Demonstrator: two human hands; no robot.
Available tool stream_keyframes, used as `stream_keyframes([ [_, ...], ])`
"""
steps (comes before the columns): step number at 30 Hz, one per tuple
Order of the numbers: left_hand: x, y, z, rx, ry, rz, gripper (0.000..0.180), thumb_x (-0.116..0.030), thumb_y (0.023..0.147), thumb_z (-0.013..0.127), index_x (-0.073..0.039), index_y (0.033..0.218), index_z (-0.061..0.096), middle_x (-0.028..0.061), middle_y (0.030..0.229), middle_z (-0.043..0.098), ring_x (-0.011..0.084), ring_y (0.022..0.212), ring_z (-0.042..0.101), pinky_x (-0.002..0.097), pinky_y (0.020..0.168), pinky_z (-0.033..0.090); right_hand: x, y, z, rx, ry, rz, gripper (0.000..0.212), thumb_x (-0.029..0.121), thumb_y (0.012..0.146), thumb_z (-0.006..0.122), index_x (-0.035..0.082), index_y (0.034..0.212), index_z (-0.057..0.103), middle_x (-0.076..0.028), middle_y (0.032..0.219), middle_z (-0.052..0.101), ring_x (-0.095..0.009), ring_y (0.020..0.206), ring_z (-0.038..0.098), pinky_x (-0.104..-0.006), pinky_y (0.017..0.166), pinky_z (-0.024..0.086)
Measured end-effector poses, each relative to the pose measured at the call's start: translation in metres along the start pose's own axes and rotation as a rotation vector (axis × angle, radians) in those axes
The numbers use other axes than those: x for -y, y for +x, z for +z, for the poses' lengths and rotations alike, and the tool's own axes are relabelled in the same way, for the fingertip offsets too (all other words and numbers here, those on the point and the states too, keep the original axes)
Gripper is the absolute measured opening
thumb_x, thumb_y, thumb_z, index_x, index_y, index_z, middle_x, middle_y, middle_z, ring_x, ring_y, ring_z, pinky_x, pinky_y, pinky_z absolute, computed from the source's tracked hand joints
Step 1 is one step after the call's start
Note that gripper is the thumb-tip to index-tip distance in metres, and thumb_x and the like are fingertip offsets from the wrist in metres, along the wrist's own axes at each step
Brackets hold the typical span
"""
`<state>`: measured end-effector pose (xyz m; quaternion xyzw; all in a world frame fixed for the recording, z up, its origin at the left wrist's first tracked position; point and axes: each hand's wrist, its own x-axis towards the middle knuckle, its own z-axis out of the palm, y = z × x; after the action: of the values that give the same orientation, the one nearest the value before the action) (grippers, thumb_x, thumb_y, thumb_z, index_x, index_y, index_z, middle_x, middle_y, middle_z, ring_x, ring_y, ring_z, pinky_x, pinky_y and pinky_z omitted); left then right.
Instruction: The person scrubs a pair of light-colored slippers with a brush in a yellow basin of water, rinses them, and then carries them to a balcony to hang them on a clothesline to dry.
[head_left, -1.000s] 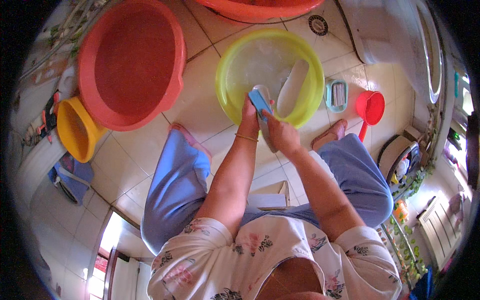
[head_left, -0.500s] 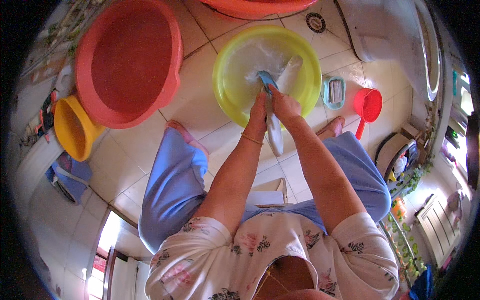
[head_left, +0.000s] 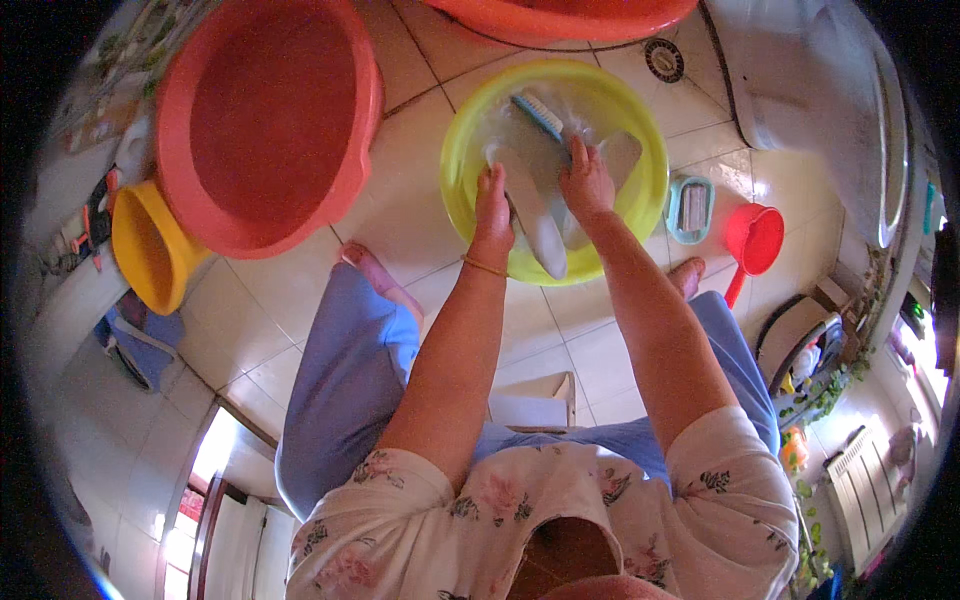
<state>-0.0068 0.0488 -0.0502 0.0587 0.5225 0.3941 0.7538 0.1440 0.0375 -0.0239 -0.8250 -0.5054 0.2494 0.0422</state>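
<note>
Water [head_left: 585,108] fills a yellow-green basin [head_left: 655,185] as the left hand [head_left: 492,208] grips the edge of a pale sole-shaped piece [head_left: 533,220], slanted inside the basin with its near end by the rim. The right hand [head_left: 588,182] lies over a second pale piece [head_left: 622,152]; whether its fingers grasp anything cannot be told. A blue brush [head_left: 540,113] rests just past the right fingertips, white bristles upward. Good handling here would seem to call for a firm left hold, thumb clear of the broad face, with the near end inside the rim so drips fall back into the basin. The brush, likely slippery, is best taken by its back and turned before its bristles meet any surface. Half a second earlier, the hands are close together, the brush held against the piece, whose near end juts past the rim; now the hands are apart, the brush appears let go and the piece lies within the basin.
</note>
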Motion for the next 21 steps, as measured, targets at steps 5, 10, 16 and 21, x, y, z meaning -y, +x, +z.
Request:
stream_keyframes([
  [5, 0.023, 0.005, 0.001, -0.329, 1.139, 0.231, 0.050, -0.027, 0.071, 0.068, 0.005, 0.106, 0.053, 0.0246, 0.098, 0.059, 0.0396, 0.092, 0.057, 0.0418, 0.079, 0.044, 0.006, 0.012, 0.055, 0.024, -0.177, 0.059, 0.060, 0.027, 0.072, 0.061, 0.007, 0.125, 0.041, -0.015, 0.120, 0.047, -0.032, 0.108, 0.047, -0.0447, 0.083, 0.044],
  [10, 0.027, 0.023, -0.003, -0.350, 1.519, 0.107, 0.038, -0.032, 0.079, 0.057, 0.005, 0.072, 0.062, 0.0236, 0.078, 0.061, 0.0404, 0.081, 0.058, 0.0458, 0.074, 0.044, -0.019, 0.013, 0.080, 0.036, -0.347, -0.074, 0.046, 0.027, 0.082, 0.049, 0.009, 0.124, 0.043, -0.019, 0.114, 0.050, -0.032, 0.103, 0.051, -0.0427, 0.082, 0.046],
  [16, 0.041, 0.045, -0.035, -0.141, 1.603, 0.506, 0.030, -0.025, 0.076, 0.059, 0.004, 0.068, 0.061, 0.0232, 0.071, 0.060, 0.0396, 0.075, 0.058, 0.0447, 0.069, 0.045, -0.031, 0.033, 0.072, 0.091, -0.320, -0.001, 0.044, 0.028, 0.083, 0.048, 0.008, 0.123, 0.044, -0.021, 0.116, 0.050, -0.035, 0.099, 0.053, -0.0433, 0.080, 0.046],
  [21, 0.023, 0.042, -0.015, -0.128, 0.862, -0.002, 0.022, -0.019, 0.075, 0.059, 0.000, 0.086, 0.062, 0.0189, 0.085, 0.062, 0.0319, 0.086, 0.058, 0.0347, 0.074, 0.046, -0.012, 0.024, 0.029, 0.425, 0.295, 0.098, 0.045, 0.026, 0.084, 0.050, 0.009, 0.125, 0.042, -0.023, 0.108, 0.055, -0.037, 0.090, 0.057, -0.0445, 0.077, 0.046],
])
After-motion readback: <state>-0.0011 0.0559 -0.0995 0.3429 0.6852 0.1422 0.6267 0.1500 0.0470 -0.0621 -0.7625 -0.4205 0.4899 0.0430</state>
